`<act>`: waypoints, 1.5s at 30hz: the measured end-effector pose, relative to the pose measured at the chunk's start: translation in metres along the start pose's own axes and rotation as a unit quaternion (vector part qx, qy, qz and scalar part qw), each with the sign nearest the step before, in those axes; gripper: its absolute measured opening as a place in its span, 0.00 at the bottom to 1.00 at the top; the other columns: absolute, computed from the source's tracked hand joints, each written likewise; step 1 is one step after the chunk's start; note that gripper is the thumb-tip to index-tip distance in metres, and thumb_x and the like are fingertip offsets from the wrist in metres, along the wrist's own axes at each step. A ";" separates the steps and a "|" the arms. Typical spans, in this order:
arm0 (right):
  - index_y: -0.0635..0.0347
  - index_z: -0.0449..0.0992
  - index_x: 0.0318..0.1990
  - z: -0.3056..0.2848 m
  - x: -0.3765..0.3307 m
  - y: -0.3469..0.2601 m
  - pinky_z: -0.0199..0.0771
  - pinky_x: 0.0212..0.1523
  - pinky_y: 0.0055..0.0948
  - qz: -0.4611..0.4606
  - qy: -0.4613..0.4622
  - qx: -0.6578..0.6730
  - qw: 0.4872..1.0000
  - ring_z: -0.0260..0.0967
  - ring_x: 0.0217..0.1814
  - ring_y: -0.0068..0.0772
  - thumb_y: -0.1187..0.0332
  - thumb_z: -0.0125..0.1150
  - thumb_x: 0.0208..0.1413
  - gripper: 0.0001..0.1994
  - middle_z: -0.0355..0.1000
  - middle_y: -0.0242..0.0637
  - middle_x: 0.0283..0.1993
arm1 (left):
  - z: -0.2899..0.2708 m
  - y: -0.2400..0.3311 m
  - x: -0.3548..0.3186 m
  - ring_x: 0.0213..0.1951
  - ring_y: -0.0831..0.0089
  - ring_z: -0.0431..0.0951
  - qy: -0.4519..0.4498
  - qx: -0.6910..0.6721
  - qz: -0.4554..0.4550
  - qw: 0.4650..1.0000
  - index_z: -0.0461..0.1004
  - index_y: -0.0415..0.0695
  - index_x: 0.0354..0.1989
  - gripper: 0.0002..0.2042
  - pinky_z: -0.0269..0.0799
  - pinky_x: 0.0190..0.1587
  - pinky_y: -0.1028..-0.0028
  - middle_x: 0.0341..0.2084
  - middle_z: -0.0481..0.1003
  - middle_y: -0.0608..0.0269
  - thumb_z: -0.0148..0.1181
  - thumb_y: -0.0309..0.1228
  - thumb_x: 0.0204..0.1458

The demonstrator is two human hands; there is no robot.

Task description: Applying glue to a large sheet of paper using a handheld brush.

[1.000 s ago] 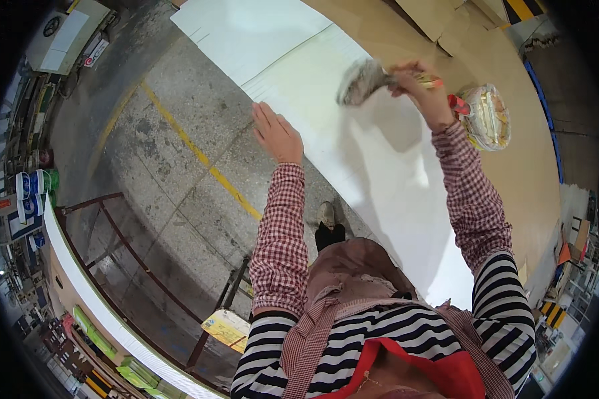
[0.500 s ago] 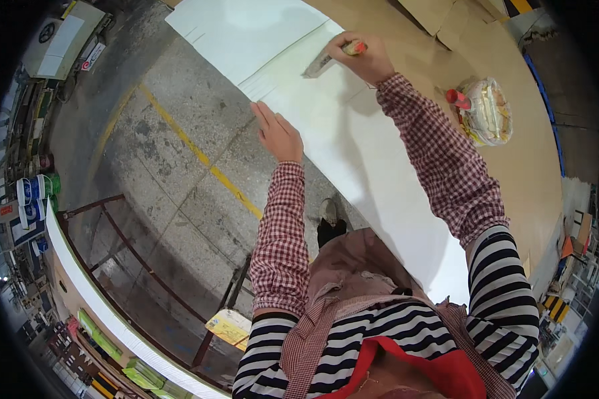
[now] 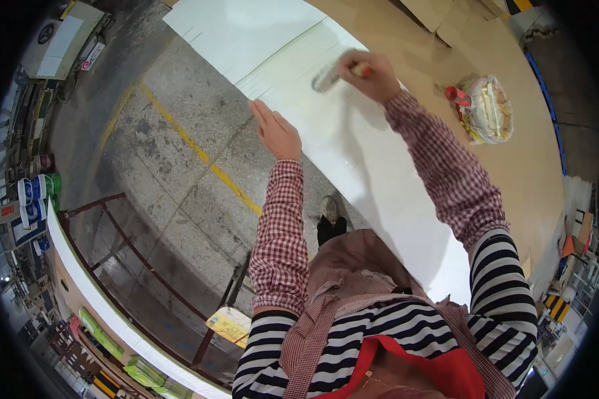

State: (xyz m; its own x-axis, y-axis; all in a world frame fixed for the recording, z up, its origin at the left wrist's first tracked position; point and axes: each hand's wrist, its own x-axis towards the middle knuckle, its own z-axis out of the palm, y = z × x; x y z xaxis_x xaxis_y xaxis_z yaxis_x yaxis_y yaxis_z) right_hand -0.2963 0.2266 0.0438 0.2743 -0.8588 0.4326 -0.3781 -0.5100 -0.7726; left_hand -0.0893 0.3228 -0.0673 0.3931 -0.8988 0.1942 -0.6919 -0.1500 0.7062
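My right hand (image 3: 373,76) grips a flat scraper (image 3: 326,78) with a greyish blade and a red-tipped handle. Its blurred blade rests on or just above a long white sheet (image 3: 406,193), where the surface looks wet and streaked. My left hand (image 3: 278,133) is open, fingers stretched out together, with the fingertips by the sheet's left edge; whether they touch it I cannot tell. To the right of my right forearm stands a plastic-lined tub (image 3: 491,110) of pale material, with a red cylindrical object (image 3: 457,97) at its rim.
The sheet lies on a brown board surface (image 3: 532,173). Cardboard pieces (image 3: 426,16) lie at the far right. On the left, a rusty metal frame (image 3: 130,236) stands on the concrete floor (image 3: 173,166) beside a yellow line. Several paint buckets (image 3: 30,193) are farther left.
My right hand has come nearer and slightly right, drawing the scraper back across the white sheet. My left hand has barely moved.
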 end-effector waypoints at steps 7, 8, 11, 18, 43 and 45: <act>0.64 0.75 0.27 -0.089 -0.046 -0.081 0.67 0.25 0.21 0.223 -0.057 0.079 0.970 0.66 0.24 0.16 0.71 0.62 0.53 0.06 0.73 0.30 0.25 | 0.001 0.007 0.001 0.69 0.55 0.49 -0.019 -0.039 -0.005 0.999 0.45 0.35 0.68 0.26 0.48 0.66 0.61 0.70 0.42 0.48 0.33 0.34 0.64; 0.64 0.75 0.27 -0.106 -0.047 -0.088 0.67 0.25 0.21 0.224 -0.049 0.077 0.970 0.66 0.24 0.16 0.71 0.62 0.53 0.06 0.73 0.30 0.25 | 0.002 0.007 0.002 0.69 0.54 0.47 -0.027 -0.059 -0.007 0.998 0.44 0.33 0.68 0.26 0.45 0.68 0.61 0.69 0.42 0.45 0.35 0.33 0.63; 0.63 0.75 0.34 -0.169 -0.059 -0.107 0.69 0.25 0.21 0.268 0.119 0.147 0.945 0.68 0.25 0.19 0.72 0.61 0.54 0.05 0.73 0.30 0.29 | -0.004 -0.020 0.010 0.70 0.52 0.42 -0.010 0.003 0.070 0.997 0.43 0.27 0.66 0.26 0.37 0.71 0.64 0.69 0.42 0.42 0.35 0.30 0.63; 0.63 0.75 0.41 -0.395 -0.118 -0.044 0.72 0.27 0.20 0.180 0.326 -0.042 0.927 0.72 0.28 0.21 0.68 0.61 0.56 0.09 0.75 0.36 0.34 | -0.017 0.041 -0.023 0.70 0.55 0.44 0.128 -0.112 0.039 0.985 0.46 0.33 0.67 0.25 0.39 0.71 0.61 0.68 0.45 0.42 0.33 0.34 0.66; 0.69 0.71 0.50 -0.411 -0.297 -0.207 0.73 0.41 0.26 0.209 0.451 -0.086 0.864 0.72 0.39 0.29 0.67 0.50 0.64 0.14 0.73 0.43 0.47 | 0.195 0.320 -0.041 0.42 0.55 0.78 -0.359 0.008 0.418 0.835 0.79 0.45 0.33 0.12 0.74 0.45 0.59 0.35 0.78 0.51 0.63 0.35 0.39; 0.69 0.70 0.52 -0.413 -0.318 -0.221 0.72 0.43 0.25 0.254 0.526 -0.082 0.808 0.72 0.40 0.29 0.67 0.50 0.64 0.15 0.73 0.44 0.49 | 0.191 0.360 -0.076 0.44 0.54 0.78 -0.457 0.031 0.395 0.796 0.80 0.44 0.39 0.13 0.74 0.47 0.60 0.38 0.78 0.49 0.62 0.30 0.43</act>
State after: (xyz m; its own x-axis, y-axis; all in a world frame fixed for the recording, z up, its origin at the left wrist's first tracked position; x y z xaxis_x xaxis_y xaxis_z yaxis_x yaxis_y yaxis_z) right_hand -0.6652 0.5925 0.2689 -0.8233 -0.4814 0.3007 -0.3409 -0.0042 -0.9401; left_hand -0.4838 0.2585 0.0425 -0.7648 -0.6433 -0.0356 -0.5443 0.6155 0.5700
